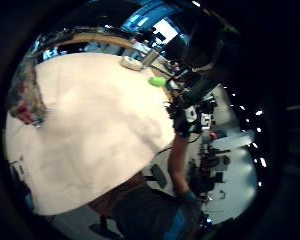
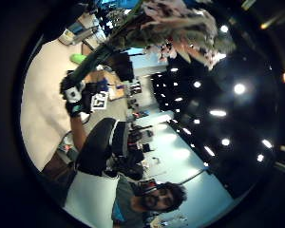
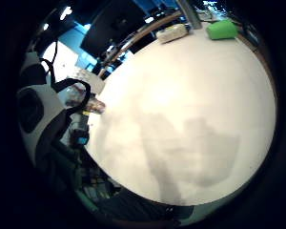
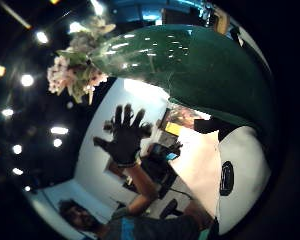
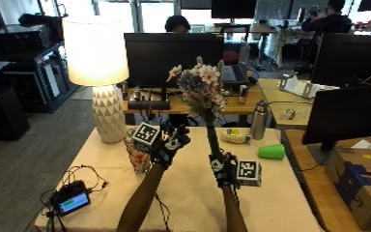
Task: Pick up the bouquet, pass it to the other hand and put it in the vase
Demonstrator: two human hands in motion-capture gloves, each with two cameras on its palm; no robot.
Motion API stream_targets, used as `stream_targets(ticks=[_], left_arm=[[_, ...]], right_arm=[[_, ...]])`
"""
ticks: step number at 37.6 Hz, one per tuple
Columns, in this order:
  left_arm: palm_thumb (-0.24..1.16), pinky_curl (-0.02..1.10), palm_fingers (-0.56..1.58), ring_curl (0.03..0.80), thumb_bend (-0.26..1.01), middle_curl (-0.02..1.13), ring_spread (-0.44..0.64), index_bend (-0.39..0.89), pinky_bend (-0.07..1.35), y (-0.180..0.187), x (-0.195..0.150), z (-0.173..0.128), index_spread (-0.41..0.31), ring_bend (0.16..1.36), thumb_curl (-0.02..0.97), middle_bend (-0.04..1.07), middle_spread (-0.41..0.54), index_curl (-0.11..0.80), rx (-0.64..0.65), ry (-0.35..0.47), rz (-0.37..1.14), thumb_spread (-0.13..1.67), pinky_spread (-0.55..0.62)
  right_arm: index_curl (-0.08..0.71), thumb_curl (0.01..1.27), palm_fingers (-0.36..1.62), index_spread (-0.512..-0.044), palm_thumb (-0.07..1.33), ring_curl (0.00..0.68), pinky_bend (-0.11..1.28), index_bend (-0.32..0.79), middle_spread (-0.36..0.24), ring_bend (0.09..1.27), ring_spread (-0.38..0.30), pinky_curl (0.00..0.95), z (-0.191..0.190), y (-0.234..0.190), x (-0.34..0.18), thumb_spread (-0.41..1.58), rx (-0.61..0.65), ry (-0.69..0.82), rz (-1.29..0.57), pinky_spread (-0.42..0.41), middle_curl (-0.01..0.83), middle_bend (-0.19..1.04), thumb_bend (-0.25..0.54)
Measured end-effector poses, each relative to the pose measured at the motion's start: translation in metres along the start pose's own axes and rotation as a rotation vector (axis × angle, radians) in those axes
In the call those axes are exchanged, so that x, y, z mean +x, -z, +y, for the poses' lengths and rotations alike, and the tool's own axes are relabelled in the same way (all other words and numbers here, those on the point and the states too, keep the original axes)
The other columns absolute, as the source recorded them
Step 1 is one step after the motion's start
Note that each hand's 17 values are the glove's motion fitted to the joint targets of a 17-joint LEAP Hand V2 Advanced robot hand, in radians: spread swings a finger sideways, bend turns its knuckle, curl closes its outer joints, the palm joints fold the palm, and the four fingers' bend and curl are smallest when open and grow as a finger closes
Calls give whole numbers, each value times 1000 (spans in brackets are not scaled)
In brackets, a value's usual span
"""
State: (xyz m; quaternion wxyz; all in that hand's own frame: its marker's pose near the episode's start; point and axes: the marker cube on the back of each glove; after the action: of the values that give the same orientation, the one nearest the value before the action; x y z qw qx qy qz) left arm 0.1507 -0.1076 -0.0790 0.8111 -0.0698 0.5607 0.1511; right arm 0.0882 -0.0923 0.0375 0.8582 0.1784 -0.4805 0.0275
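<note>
The bouquet's pink and white flowers (image 5: 198, 89) stand upright above the table on a long green stem (image 5: 211, 137). My right hand (image 5: 222, 170) grips the lower end of the stem, which fills the right thumb side palm view (image 4: 190, 65). My left hand (image 5: 171, 140) is raised beside the stem, apart from it, fingers spread and holding nothing (image 4: 125, 135). The patterned glass vase (image 5: 136, 157) stands on the table just below and left of the left hand, partly hidden by the forearm. The left thumb side palm view shows the right hand (image 2: 75, 97) on the stem and the flowers (image 2: 180, 23).
A white lamp (image 5: 102, 67) stands at the table's back left corner. At the back right are a green cup (image 5: 272, 151), a metal bottle (image 5: 258, 121) and a small white object (image 5: 235, 137). A small device with cables (image 5: 72, 200) lies at the left edge. The table (image 5: 185, 203) is cloth-covered.
</note>
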Motion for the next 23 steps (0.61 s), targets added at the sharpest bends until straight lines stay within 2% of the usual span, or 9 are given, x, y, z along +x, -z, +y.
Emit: stream_targets(ticks=[6,11,16,19,22,23], left_arm=[[401,360,444,310,-7,367,182,87,477,-9,15,-17,-73,628,333,232,-4,231,40,9,117,985,323],[453,362,464,313,-11,376,147,69,478,-13,19,-35,-51,643,345,256,-36,211,21,1,182,976,299],[519,371,468,320,-5,389,113,64,490,-23,19,-45,-32,653,362,270,-63,195,-28,13,209,959,277],[542,372,472,323,-13,391,102,65,492,-31,14,-51,-26,663,369,270,-71,187,-57,17,288,944,267],[566,370,518,323,-16,390,65,99,486,-40,7,-57,-29,668,378,263,-86,192,-88,41,402,932,237],[611,361,648,321,4,392,15,191,457,-42,5,-59,-68,665,388,269,-118,220,-93,48,424,922,183]], right_arm=[[411,733,1303,-283,1026,537,728,156,-195,904,-201,476,6,-15,-34,428,-33,196,-137,-305,573,597,-28],[416,739,1301,-283,1023,537,730,155,-190,906,-201,476,16,-26,-45,429,-79,86,-148,-305,573,595,-28],[421,745,1299,-284,1022,535,732,155,-188,902,-201,476,20,-40,-51,429,-121,91,-199,-305,575,596,-28],[423,748,1296,-284,1022,536,728,156,-187,904,-200,474,23,-50,-56,429,-146,85,-250,-305,575,593,-28],[426,751,1296,-284,1021,535,724,155,-187,904,-200,473,25,-60,-57,430,-167,104,-301,-303,576,593,-28],[426,752,1295,-284,1021,534,725,155,-186,901,-201,473,25,-63,-56,430,-173,116,-315,-307,576,593,-28]])
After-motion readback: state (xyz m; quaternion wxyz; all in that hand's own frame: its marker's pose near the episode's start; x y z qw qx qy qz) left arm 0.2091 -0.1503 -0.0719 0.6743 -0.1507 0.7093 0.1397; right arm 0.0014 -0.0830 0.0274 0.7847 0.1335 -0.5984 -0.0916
